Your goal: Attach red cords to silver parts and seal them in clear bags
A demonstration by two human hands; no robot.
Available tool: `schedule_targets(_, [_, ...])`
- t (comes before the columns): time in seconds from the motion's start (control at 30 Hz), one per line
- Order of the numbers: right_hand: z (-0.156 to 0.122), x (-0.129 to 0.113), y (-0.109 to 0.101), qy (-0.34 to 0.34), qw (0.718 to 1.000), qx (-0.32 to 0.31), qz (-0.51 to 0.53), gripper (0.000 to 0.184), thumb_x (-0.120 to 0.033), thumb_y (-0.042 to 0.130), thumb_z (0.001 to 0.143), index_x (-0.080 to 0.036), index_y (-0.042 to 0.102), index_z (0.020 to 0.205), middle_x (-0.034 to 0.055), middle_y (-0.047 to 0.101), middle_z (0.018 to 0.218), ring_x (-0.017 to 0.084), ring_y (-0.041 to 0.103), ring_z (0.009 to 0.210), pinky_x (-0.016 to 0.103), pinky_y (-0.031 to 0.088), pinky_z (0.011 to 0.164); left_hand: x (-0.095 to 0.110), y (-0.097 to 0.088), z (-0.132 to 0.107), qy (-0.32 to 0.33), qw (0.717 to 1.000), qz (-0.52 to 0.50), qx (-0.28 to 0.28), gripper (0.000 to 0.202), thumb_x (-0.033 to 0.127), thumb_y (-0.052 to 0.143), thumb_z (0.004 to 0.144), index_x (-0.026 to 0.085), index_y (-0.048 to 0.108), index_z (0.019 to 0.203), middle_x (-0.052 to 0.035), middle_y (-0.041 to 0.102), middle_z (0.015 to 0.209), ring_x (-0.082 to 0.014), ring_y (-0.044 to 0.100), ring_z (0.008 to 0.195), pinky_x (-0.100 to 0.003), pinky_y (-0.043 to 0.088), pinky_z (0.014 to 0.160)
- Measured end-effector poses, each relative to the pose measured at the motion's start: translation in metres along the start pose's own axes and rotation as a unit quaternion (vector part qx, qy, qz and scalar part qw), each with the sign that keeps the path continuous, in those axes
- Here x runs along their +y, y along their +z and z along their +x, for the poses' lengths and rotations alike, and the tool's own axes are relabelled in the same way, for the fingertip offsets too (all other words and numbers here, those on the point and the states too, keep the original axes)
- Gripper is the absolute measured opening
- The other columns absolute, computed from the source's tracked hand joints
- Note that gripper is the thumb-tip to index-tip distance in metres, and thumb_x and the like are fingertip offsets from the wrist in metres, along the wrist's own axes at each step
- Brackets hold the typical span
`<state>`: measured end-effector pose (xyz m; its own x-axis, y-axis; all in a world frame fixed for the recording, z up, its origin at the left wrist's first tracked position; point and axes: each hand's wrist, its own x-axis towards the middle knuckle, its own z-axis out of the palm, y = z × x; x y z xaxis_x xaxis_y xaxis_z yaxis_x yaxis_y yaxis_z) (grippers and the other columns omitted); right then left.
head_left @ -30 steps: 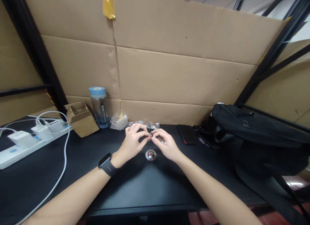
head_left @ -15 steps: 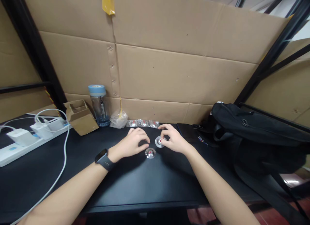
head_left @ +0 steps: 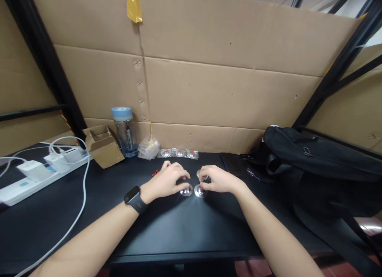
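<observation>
Both hands rest low on the black table (head_left: 167, 229). My left hand (head_left: 168, 181), a black smartwatch (head_left: 135, 199) on its wrist, is curled with its fingertips on a small silver disc with a red centre (head_left: 186, 191). My right hand (head_left: 220, 180) pinches the edge of a second silver disc (head_left: 199, 191) lying right beside the first. A third disc (head_left: 198, 173) shows partly behind my right fingers. A small red bit (head_left: 154, 173) lies just left of my left hand.
Along the cardboard back wall stand a blue-lidded bottle (head_left: 125, 132), an open small carton (head_left: 103, 146), a clear bag (head_left: 148, 149) and bagged discs (head_left: 178, 153). A white power strip with chargers and cable (head_left: 36, 171) is at left. A black backpack (head_left: 322, 169) fills the right side.
My hands, raised together around a small piece a second ago, have come down to the table. Only one disc lay there then; now two sit side by side, with a third behind.
</observation>
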<state>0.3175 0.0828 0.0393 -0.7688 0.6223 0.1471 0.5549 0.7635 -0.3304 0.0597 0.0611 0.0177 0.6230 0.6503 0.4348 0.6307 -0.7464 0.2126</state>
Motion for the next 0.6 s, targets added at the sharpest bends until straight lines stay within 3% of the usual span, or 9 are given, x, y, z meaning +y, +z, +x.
schedule_targets(0.17, [-0.001, -0.001, -0.002, -0.001, 1.0, 0.023, -0.005, 0.009, -0.012, 0.063, 0.081, -0.019, 0.069, 0.08, 0.0032, 0.067, 0.086, 0.017, 0.062, 0.08, 0.027, 0.046, 0.077, -0.061, -0.01, -0.012, -0.17, 0.971, 0.149, 0.081, 0.028, 0.041, 0.052, 0.096, 0.027, 0.069, 0.113, -0.0107, 0.062, 0.134, -0.0328, 0.047, 0.128, -0.049, 0.031, 0.097])
schedule_targets(0.23, [-0.001, 0.0, -0.001, -0.003, 1.0, 0.023, -0.005, 0.009, -0.012, 0.063, 0.081, -0.019, 0.069, 0.081, 0.0033, 0.068, 0.086, 0.017, 0.062, 0.081, 0.027, 0.046, 0.078, -0.085, -0.013, -0.019, -0.228, 0.952, 0.186, 0.085, 0.039, 0.041, 0.052, 0.093, 0.025, 0.063, 0.128, -0.0144, 0.052, 0.147, -0.0376, 0.039, 0.134, -0.055, 0.031, 0.1])
schedule_targets(0.3, [-0.001, 0.001, 0.0, -0.002, 1.0, 0.019, -0.005, 0.009, -0.012, 0.063, 0.08, -0.019, 0.069, 0.081, 0.0034, 0.068, 0.087, 0.017, 0.063, 0.082, 0.027, 0.046, 0.079, -0.101, -0.014, -0.024, -0.269, 0.941, 0.193, 0.068, 0.045, 0.039, 0.048, 0.094, 0.024, 0.057, 0.136, -0.0155, 0.051, 0.148, -0.0386, 0.038, 0.134, -0.059, 0.031, 0.101])
schedule_targets(0.4, [0.0, 0.001, 0.0, 0.0, 1.0, 0.017, -0.007, 0.01, -0.012, 0.063, 0.081, -0.019, 0.07, 0.083, 0.0036, 0.068, 0.087, 0.017, 0.063, 0.083, 0.027, 0.046, 0.079, -0.11, -0.013, -0.027, -0.283, 0.939, 0.189, 0.052, 0.046, 0.033, 0.042, 0.096, 0.024, 0.053, 0.14, -0.0143, 0.054, 0.147, -0.0368, 0.041, 0.133, -0.06, 0.032, 0.1])
schedule_targets(0.6, [-0.001, 0.004, 0.003, 0.003, 1.0, 0.014, -0.009, 0.01, -0.014, 0.064, 0.08, -0.02, 0.07, 0.086, 0.0037, 0.069, 0.091, 0.019, 0.063, 0.086, 0.027, 0.046, 0.08, -0.103, -0.003, -0.024, -0.256, 0.946, 0.195, 0.041, 0.049, 0.033, 0.042, 0.096, 0.027, 0.05, 0.143, -0.0115, 0.044, 0.155, -0.0378, 0.034, 0.139, -0.062, 0.031, 0.101])
